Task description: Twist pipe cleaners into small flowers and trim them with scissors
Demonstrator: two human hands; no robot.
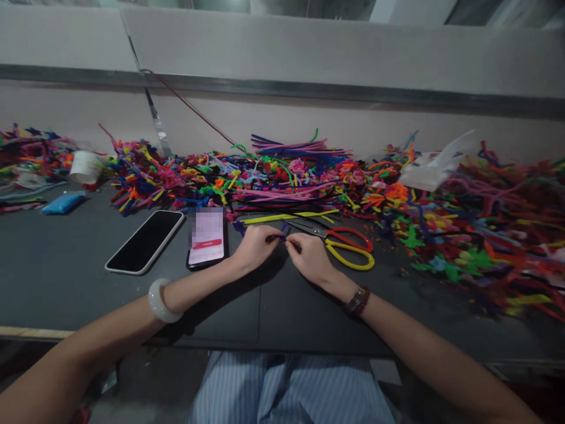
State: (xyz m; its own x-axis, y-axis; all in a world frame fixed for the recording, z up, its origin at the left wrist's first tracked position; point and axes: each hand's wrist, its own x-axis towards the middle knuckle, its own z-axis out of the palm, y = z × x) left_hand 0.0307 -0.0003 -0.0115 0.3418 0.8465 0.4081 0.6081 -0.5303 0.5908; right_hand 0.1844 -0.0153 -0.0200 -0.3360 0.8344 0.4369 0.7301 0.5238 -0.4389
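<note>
Both hands meet over the dark table. My left hand (256, 248) is closed in a pinch on a dark purple pipe cleaner (283, 238), one end of which shows beyond the fingers. My right hand (308, 255) pinches the same pipe cleaner from the other side, fingertips almost touching the left ones. Just beyond the right hand lie scissors (348, 240) with one red and one yellow handle, their blades pointing left. Yellow pipe cleaners (286, 217) rest a little behind the hands. What sits inside the curled fingers is partly hidden.
Heaps of coloured pipe cleaners (176, 174) run along the back and right. Left of my hands lie a lit phone (207, 238) and a dark-screened phone (145, 241). A white cup (85, 167), a blue packet (64, 202) and white plastic (426, 171) stand farther out.
</note>
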